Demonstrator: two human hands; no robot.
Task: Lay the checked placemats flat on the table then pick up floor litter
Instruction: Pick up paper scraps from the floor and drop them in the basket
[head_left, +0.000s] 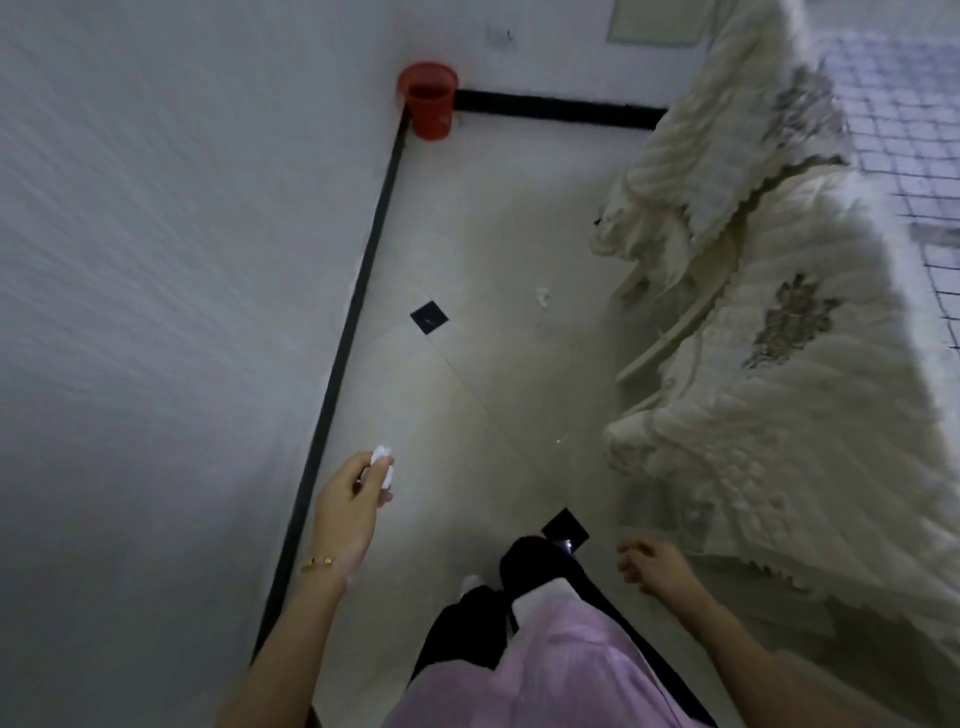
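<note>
My left hand (349, 506) is raised over the pale floor near the wall and grips a crumpled white piece of litter (382, 460) between fingers and thumb. My right hand (655, 566) hangs lower right beside the draped tablecloth, fingers loosely curled, holding nothing. Another small white scrap of litter (543, 297) lies on the floor further ahead, close to the cloth's hem. A checked placemat (904, 130) lies flat on the table top at the upper right.
A red waste basket (429, 101) stands in the far corner against the black skirting (358, 306). A cream quilted tablecloth (769, 364) hangs to the floor along the right. Black inset tiles (430, 317) dot the floor. My legs fill the bottom centre.
</note>
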